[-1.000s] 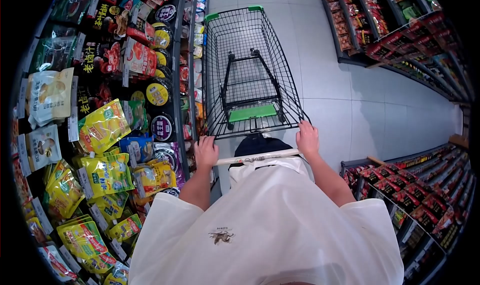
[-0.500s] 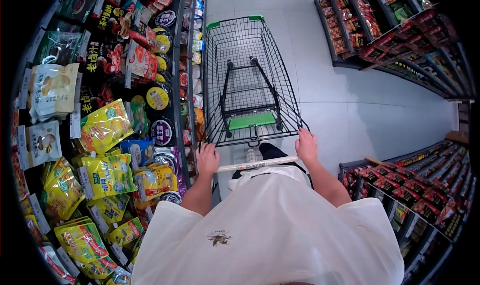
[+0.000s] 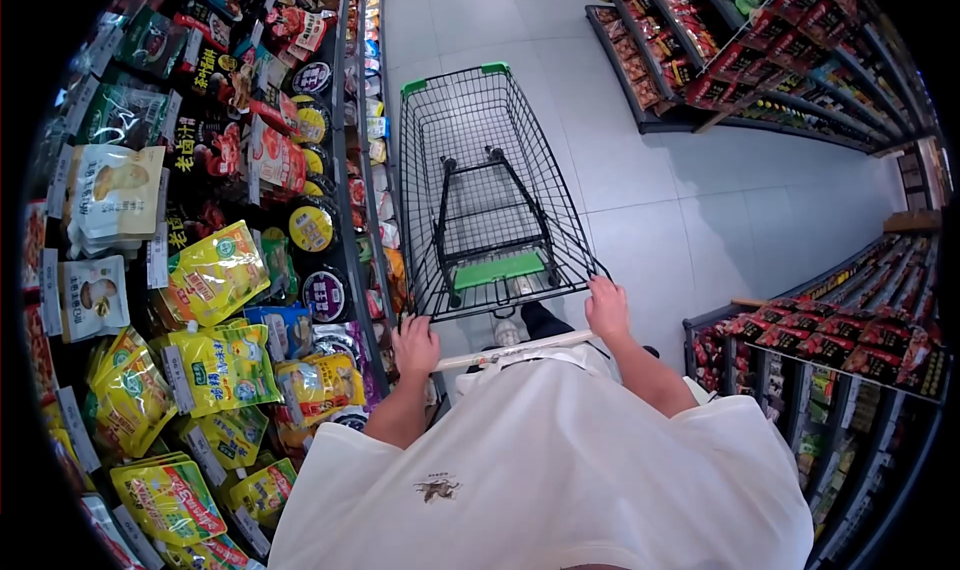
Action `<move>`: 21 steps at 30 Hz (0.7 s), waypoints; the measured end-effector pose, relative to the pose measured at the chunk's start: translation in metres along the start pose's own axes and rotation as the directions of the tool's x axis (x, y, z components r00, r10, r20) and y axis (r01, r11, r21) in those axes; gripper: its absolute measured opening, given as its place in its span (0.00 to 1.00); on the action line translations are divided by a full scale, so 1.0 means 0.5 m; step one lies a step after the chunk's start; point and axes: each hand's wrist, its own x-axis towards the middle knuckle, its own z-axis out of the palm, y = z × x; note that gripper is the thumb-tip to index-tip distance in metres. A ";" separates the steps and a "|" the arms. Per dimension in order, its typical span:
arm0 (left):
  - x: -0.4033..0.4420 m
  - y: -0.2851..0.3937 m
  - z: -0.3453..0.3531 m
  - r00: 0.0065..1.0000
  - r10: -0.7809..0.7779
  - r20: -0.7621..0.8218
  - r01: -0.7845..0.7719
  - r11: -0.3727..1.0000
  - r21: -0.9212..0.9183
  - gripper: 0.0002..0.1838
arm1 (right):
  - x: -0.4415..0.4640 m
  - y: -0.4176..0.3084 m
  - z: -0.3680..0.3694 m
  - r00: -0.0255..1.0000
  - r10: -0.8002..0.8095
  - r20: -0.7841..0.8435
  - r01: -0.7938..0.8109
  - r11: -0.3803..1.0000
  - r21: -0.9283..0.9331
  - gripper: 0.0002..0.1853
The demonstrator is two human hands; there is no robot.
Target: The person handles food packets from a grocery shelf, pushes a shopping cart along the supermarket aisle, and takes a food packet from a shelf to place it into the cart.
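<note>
A black wire shopping cart (image 3: 480, 185) with green corner pieces and a green panel (image 3: 498, 270) stands in front of me, nothing visible in its basket. My left hand (image 3: 415, 345) rests on the left rear corner of the cart, by the left end of the pale handle bar (image 3: 515, 351). At the right rear corner is my right hand (image 3: 606, 308), its fingers over the black frame. Both hands are curled at the cart's edge, and their undersides are hidden.
Shelves with yellow pouches (image 3: 222, 367), round tubs (image 3: 311, 228) and dark packets run close along the left. Racks of red packets (image 3: 840, 342) stand at lower right and upper right (image 3: 640, 65). Grey tiled floor (image 3: 640, 180) lies between them.
The cart and both hands sit lower in the view than before. The right-hand racks have shifted, the upper one leftwards, and the floor between them has shifted with the turning view.
</note>
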 end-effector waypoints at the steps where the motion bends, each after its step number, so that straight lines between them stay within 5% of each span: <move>1: -0.001 -0.004 0.002 1.000 0.007 -0.001 -0.007 1.000 -0.001 0.17 | -0.008 -0.001 0.004 1.000 0.007 -0.007 -0.007 1.000 0.000 0.16; 21: -0.053 -0.022 0.002 0.991 0.136 0.015 -0.136 0.991 0.011 0.18 | -0.159 -0.024 0.021 0.992 0.113 -0.056 -0.114 0.993 -0.014 0.17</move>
